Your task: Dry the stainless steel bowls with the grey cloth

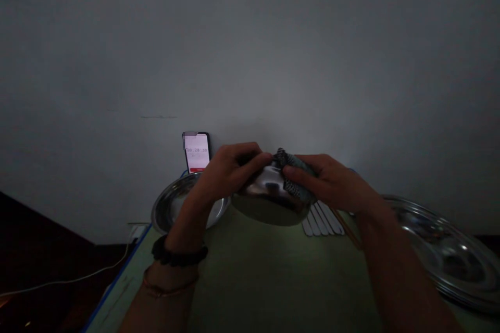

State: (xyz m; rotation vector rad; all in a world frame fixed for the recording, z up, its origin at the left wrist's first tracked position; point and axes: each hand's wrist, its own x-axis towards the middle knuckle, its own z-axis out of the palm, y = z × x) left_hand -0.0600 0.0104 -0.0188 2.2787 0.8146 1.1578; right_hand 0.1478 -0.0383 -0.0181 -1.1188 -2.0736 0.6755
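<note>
A shiny steel bowl (269, 203) is held up above the green table (273, 276), tilted toward me. My left hand (230, 171) grips its far left rim, fingers curled over the edge. My right hand (332, 182) presses a dark checked cloth (291, 171) against the bowl's upper right side, fingers closed on the cloth. A dark bead bracelet and a thin band circle my left wrist.
A steel plate (172, 205) lies at the table's back left, and a stack of steel plates (449, 250) at the right. A lit phone (197, 152) leans on the grey wall. Pale flat sticks (322, 220) lie behind the bowl. A white cable (66, 281) trails off left.
</note>
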